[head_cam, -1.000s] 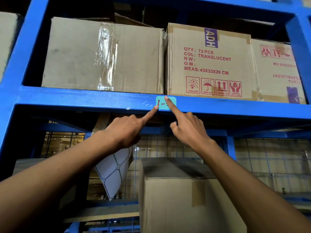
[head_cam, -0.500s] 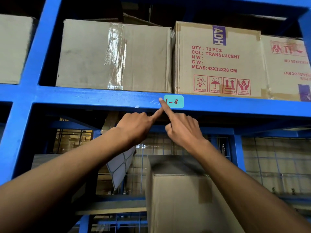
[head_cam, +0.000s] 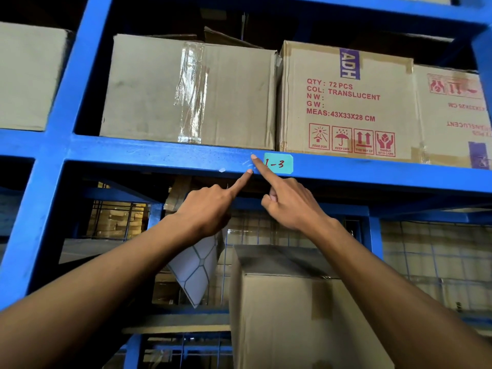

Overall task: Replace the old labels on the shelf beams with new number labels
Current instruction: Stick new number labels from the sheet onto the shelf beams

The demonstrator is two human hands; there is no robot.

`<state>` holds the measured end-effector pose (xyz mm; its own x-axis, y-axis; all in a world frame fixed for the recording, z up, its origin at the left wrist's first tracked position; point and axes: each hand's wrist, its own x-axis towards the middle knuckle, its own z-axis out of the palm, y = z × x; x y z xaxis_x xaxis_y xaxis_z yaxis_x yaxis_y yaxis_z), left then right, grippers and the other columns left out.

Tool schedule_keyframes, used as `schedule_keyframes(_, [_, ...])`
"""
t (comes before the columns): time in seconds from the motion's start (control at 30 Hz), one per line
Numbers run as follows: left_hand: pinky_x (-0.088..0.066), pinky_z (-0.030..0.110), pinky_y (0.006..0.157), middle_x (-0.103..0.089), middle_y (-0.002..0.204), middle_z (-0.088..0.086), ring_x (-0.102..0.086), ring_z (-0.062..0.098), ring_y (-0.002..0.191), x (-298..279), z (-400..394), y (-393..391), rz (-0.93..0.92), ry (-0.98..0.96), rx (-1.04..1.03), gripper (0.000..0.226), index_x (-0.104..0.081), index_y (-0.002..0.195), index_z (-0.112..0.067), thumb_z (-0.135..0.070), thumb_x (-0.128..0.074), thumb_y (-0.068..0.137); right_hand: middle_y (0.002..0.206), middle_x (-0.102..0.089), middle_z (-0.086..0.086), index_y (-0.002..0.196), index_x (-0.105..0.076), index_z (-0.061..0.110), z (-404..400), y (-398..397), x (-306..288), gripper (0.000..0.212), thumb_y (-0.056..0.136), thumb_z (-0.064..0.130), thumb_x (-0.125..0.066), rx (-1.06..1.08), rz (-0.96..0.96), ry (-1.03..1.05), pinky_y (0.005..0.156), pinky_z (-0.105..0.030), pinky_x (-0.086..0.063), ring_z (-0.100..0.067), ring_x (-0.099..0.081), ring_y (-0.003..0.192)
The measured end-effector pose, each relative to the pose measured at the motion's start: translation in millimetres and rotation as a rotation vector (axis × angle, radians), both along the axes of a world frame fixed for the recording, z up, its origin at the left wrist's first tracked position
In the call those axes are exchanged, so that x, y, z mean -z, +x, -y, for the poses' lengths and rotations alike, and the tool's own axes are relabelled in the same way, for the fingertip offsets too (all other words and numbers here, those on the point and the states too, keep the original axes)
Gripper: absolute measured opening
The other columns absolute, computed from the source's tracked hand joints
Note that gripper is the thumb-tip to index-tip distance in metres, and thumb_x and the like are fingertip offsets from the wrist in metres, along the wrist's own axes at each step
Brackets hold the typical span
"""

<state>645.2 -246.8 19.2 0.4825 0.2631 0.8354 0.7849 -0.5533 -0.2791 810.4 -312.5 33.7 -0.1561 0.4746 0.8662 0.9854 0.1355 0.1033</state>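
Head view: teal label [head_cam: 279, 163] marked "1-3" in red, stuck on the front face of the blue shelf beam [head_cam: 159, 157], just under the gap between two cartons. Right hand [head_cam: 290, 203] raised to the beam, forefinger straight with its tip on the label's left edge near the upper corner, other fingers curled into the palm, gripping nothing. Left hand [head_cam: 205, 211] just beside it, forefinger stretched out and touching the beam's lower edge left of the label, remaining fingers folded over a white backing sheet [head_cam: 197, 267] that hangs below the palm, printed with grey outlines. Small pale scrap [head_cam: 221, 170] and faint scuffs on the beam left of the fingertips. Above the beam, plain taped carton [head_cam: 186, 91] on the left, printed carton [head_cam: 346, 102] reading "QTY: 72 PCS, COL: TRANSLUCENT" touching it on the right, a third box [head_cam: 452, 115] with upside-down print further right. Below, brown box [head_cam: 292, 315] on the lower level, wire mesh [head_cam: 426, 262] behind it
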Motion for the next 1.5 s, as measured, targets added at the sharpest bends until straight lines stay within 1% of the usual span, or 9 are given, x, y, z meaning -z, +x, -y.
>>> schedule_keyframes(0.13, [-0.036, 0.036, 0.061, -0.028, 0.066, 0.001, -0.059, 0.037, 0.086, -5.8, 5.4, 1.1, -0.020, 0.015, -0.002, 0.091, 0.020, 0.145, -0.036, -0.016, -0.049, 0.089, 0.086, -0.055, -0.010, 0.146, 0.008, 0.034, -1.2, 1.6, -4.2, 0.080, 0.090, 0.023, -0.047, 0.064, -0.132, 0.031, 0.062, -0.032, -0.039, -0.021, -0.053, 0.070])
schedule_keyframes(0.4, [-0.033, 0.035, 0.061, -0.035, 0.072, 0.003, -0.057, 0.033, 0.082, -3.3, 4.2, -0.3, -0.016, 0.033, -0.033, 0.091, 0.019, 0.146, -0.033, -0.017, -0.050, 0.090, 0.075, -0.052, -0.011, 0.144, 0.019, 0.018, -5.0, -8.0, 7.5, 0.081, 0.093, 0.018, -0.044, 0.487, 0.206, 0.133, 0.057, -0.033, -0.037, -0.021, -0.046, 0.059])
schedule_keyframes(0.5, [-0.032, 0.035, 0.059, -0.041, 0.077, 0.007, -0.058, 0.036, 0.084, -0.9, 4.3, -1.5, -0.001, 0.042, -0.029, 0.091, 0.019, 0.146, -0.030, -0.018, -0.050, 0.089, 0.075, -0.050, -0.011, 0.145, 0.018, 0.022, -0.4, -8.2, 17.5, 0.079, 0.093, 0.019, -0.042, 0.447, 0.258, 0.073, 0.059, -0.034, -0.037, -0.020, -0.043, 0.058])
schedule_keyframes(0.7, [-0.032, 0.035, 0.061, -0.038, 0.078, 0.008, -0.053, 0.034, 0.077, -7.7, 9.6, -0.2, 0.010, 0.046, -0.026, 0.089, 0.018, 0.147, -0.030, -0.018, -0.049, 0.089, 0.090, -0.050, -0.013, 0.146, 0.009, 0.030, 12.9, 1.2, -8.2, 0.080, 0.089, 0.026, -0.046, 0.252, -0.037, 0.041, 0.072, -0.039, -0.042, -0.032, -0.052, 0.079])
schedule_keyframes(0.83, [-0.031, 0.035, 0.060, -0.030, 0.068, 0.003, -0.037, 0.025, 0.066, -14.2, 13.4, 6.7, -0.005, 0.036, -0.033, 0.087, 0.015, 0.148, -0.030, -0.017, -0.048, 0.090, 0.080, -0.052, -0.012, 0.144, 0.018, 0.024, 6.1, 7.4, 5.9, 0.083, 0.091, 0.021, -0.045, 0.460, 0.170, 0.074, 0.060, -0.035, -0.038, -0.025, -0.044, 0.064])
schedule_keyframes(1.07, [-0.037, 0.036, 0.060, -0.040, 0.076, 0.007, -0.047, 0.028, 0.067, -11.7, 11.1, 22.9, -0.032, 0.054, -0.072, 0.093, 0.024, 0.144, -0.033, -0.016, -0.050, 0.089, 0.080, -0.051, -0.010, 0.147, 0.007, 0.021, 0.1, 26.8, 22.4, 0.069, 0.097, 0.025, -0.040, 0.554, 0.433, 0.077, 0.055, -0.033, -0.036, -0.021, -0.046, 0.062])
schedule_keyframes(1.17, [-0.037, 0.037, 0.059, -0.054, 0.084, 0.013, -0.059, 0.034, 0.075, -12.6, 13.5, 25.6, -0.043, 0.136, -0.138, 0.089, 0.021, 0.146, -0.028, -0.013, -0.046, 0.090, 0.081, -0.048, -0.005, 0.148, -0.005, 0.019, 5.0, 49.1, 52.2, 0.061, 0.096, 0.029, -0.036, 0.441, 0.269, -0.063, 0.061, -0.033, -0.035, -0.019, -0.046, 0.067])
schedule_keyframes(1.3, [-0.037, 0.036, 0.056, -0.064, 0.087, 0.012, -0.057, 0.031, 0.067, -0.3, 9.5, 26.1, -0.049, 0.209, -0.160, 0.090, 0.022, 0.146, -0.022, -0.009, -0.045, 0.088, 0.090, -0.064, -0.011, 0.148, -0.016, 0.020, 15.7, 60.9, 48.4, 0.064, 0.090, 0.023, -0.042, 0.260, 0.136, 0.121, 0.059, -0.034, -0.036, -0.030, -0.058, 0.072])
schedule_keyframes(1.5, [-0.036, 0.038, 0.059, -0.040, 0.074, 0.006, -0.046, 0.026, 0.063, -1.1, 17.4, 19.9, 0.001, 0.037, -0.051, 0.087, 0.018, 0.147, -0.030, -0.015, -0.047, 0.090, 0.113, -0.057, -0.018, 0.145, 0.012, 0.033, 23.6, 32.3, -4.2, 0.084, 0.087, 0.024, -0.049, 0.312, -0.028, 0.078, 0.070, -0.037, -0.042, -0.033, -0.055, 0.082])
